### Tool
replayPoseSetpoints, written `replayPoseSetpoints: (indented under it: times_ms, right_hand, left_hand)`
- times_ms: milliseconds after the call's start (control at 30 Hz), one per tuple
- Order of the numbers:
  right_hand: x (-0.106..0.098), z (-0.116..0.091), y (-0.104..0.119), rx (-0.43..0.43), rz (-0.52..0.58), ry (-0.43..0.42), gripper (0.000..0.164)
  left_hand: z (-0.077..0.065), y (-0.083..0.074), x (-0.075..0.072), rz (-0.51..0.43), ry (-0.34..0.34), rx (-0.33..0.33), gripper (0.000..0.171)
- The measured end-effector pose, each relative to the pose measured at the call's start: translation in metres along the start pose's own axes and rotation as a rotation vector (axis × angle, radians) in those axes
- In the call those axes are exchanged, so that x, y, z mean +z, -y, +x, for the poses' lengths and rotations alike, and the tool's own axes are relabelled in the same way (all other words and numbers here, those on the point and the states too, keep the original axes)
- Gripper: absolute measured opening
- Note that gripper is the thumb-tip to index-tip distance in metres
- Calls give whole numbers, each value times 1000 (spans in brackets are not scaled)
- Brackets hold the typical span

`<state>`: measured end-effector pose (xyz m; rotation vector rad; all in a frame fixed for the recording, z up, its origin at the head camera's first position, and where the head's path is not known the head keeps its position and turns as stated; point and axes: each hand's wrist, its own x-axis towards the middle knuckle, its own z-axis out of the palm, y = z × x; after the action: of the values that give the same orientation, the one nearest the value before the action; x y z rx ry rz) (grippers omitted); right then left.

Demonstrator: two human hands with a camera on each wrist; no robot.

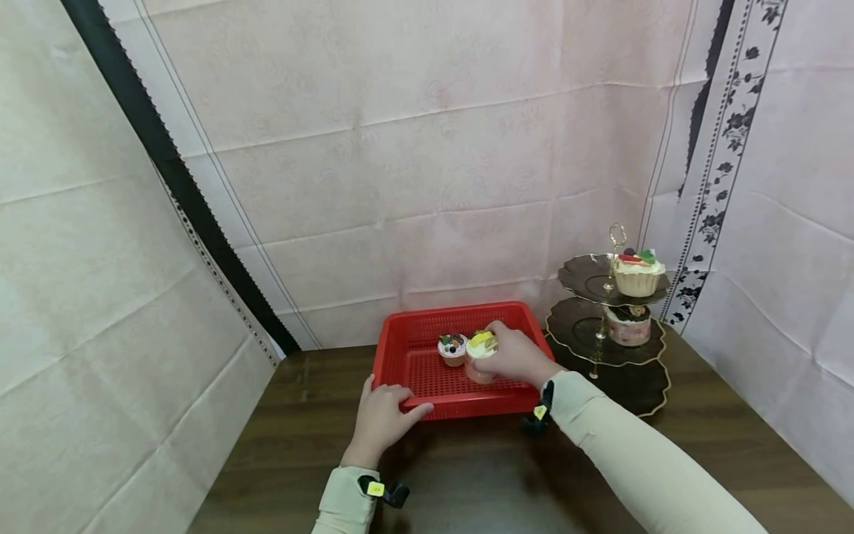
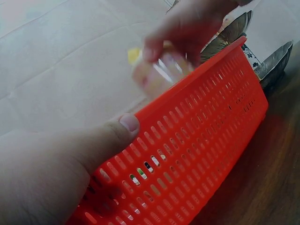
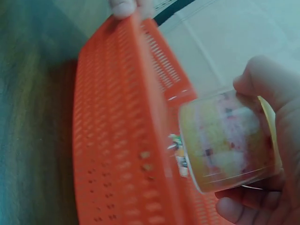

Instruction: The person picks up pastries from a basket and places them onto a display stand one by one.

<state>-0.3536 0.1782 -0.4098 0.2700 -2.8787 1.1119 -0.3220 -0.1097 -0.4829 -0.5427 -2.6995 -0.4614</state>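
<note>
My right hand grips a clear cup of layered cake by its side, above the red plastic basket. White cream and yellow pieces top this cake cup, as the head view shows. Beside it, a small cupcake with dark and coloured toppings sits in the basket. My left hand holds the basket's near left corner, its thumb against the outer wall just under the rim. The other left fingers are mostly hidden in the left wrist view.
Right of the basket stands a dark, gold-edged tiered stand. Its top tier bears a cream-topped cupcake with red and green decoration; a dark-topped cake cup sits on the tier below. Pale cloth hangs behind the wooden table.
</note>
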Motion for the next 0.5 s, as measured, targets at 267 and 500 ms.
replayPoseSetpoints:
  times_ms: [267,500]
  right_hand:
    - [-43,-24,-12,-5,1,-129,87]
    - [-72,-43,-32,35,7,-191,93]
  left_hand:
    - [0,0,1,1,-13,12,50]
    - [0,1,2,-3,-20,15,52]
